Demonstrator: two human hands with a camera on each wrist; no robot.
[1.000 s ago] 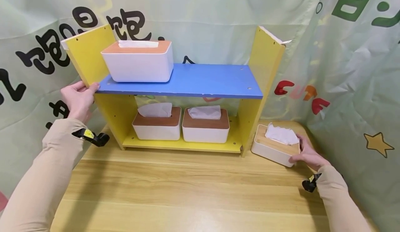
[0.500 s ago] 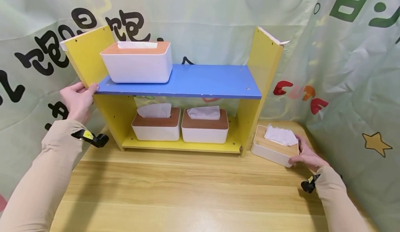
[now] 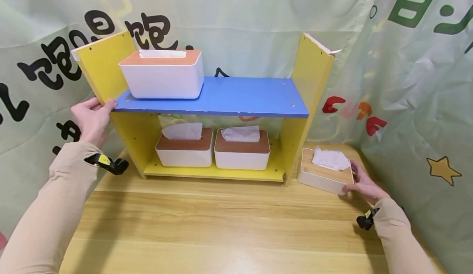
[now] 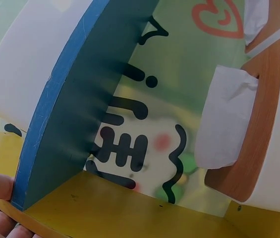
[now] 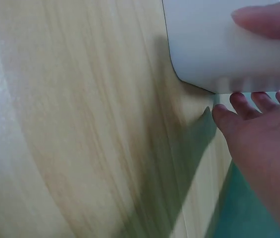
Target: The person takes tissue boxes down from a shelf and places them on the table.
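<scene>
Gripping a shelf [image 3: 221,113] at left and a box [image 3: 325,173] at right.
The right hand [image 3: 366,186] grasps the box's right end, thumb on its white wall [image 3: 320,182]; the box is on or just above the tabletop [image 3: 221,224], just right of the shelf, a tissue [image 3: 330,159] rising from its wooden lid [image 3: 314,168]. The left hand [image 3: 92,116] clasps the shelf's left panel [image 3: 107,60], thumb at the blue board's [image 3: 251,93] front corner. Two boxes [image 3: 242,160] sit side by side on the bottom board [image 3: 214,173]; another box [image 3: 164,79] stands left on the blue board.

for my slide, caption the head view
Left hand grips the shelf; right hand holds a tissue box beside it.
</scene>
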